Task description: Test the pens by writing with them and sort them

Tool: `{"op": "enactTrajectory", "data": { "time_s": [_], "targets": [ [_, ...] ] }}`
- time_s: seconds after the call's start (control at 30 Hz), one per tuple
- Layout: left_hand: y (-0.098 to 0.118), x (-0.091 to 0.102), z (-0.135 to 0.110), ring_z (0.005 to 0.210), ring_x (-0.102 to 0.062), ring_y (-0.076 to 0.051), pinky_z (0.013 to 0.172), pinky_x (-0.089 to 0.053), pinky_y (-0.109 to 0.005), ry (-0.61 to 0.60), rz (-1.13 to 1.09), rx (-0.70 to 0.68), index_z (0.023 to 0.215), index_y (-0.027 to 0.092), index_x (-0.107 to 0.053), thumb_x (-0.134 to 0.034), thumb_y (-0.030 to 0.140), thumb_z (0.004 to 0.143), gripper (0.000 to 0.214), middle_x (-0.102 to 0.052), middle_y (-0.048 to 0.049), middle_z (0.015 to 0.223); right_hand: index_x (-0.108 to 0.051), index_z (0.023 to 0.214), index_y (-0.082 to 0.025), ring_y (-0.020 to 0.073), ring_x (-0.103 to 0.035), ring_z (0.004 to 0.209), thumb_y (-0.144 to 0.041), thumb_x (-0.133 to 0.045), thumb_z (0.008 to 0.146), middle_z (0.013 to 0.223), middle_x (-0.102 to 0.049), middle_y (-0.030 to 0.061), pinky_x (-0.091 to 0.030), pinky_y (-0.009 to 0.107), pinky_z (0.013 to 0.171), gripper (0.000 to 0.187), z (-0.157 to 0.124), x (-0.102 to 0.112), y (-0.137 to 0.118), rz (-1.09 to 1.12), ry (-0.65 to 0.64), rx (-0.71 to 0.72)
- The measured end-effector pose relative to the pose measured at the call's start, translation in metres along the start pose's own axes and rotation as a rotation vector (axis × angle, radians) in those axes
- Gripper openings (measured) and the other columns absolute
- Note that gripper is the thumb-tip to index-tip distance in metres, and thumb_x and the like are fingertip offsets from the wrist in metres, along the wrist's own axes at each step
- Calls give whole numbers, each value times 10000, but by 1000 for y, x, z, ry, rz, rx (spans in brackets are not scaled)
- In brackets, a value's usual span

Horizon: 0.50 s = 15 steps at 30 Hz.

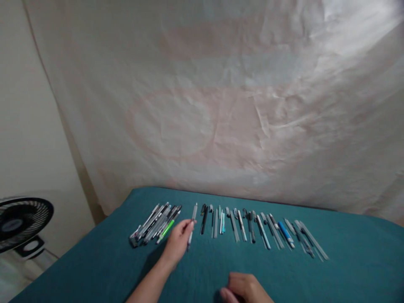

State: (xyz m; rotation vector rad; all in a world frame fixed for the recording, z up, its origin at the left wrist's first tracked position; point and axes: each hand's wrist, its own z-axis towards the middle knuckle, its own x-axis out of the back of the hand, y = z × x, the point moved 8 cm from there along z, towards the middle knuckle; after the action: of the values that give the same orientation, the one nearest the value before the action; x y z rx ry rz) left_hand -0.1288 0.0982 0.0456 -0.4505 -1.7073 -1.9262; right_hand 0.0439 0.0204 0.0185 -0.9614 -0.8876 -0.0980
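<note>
- Curling at the bottom edge, one right grip (244,288) has its fingers bent inward over a teal, cloth-like surface (353,261); whether it holds anything cannot be told.
- One left grip (178,242), farther out, is pinched between thumb and fingers on a single pen.
- That held pen (195,211), slim, straight and clear or whitish, runs through the pinch: one end points away past the fingertips, the other shows below the thumb. It lies between a heap and a row.
- One heap of pens (154,223), left of this hand, overlaps too much to count; one bright green pen (166,231) lies on its near right side.
- One row of pens (233,225), right of the hand, numbers more than ten, mostly narrow, clear, grey or black; one thicker blue pen (285,234) stands out.
- One round black fan (27,223), ribbed, stands left of the surface.
- One wrinkled, pale sheet (221,105) with faint pinkish shapes hangs behind.
</note>
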Motion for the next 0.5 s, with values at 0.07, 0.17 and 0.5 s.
{"op": "enactTrajectory", "data": {
  "time_s": [0.07,0.17,0.5],
  "targets": [
    [14,-24,-21,675,-579,-139,613,-469,-241,-75,-157,29,1036,155,-573,-299,485,846,469,-604,-36,784,-552,602,-150,77,-412,491,-497,-302,854,539,-460,-10,-306,184,474,497,10,22,8,181,135,-134],
    [20,-73,-54,734,-554,-122,701,-470,-257,-266,-764,251,1000,171,-581,-461,474,793,386,-548,-16,796,-552,797,-149,63,-369,411,-535,-339,831,547,-453,-36,-295,177,407,442,20,43,33,569,367,-373],
    [20,-110,-72,585,-491,-107,432,-425,-187,-428,-699,112,914,113,-563,-502,444,777,364,-476,-17,706,-538,685,-145,63,-396,404,-467,-546,755,443,-422,-60,-277,185,420,330,21,30,63,921,541,-435]
  ]
}}
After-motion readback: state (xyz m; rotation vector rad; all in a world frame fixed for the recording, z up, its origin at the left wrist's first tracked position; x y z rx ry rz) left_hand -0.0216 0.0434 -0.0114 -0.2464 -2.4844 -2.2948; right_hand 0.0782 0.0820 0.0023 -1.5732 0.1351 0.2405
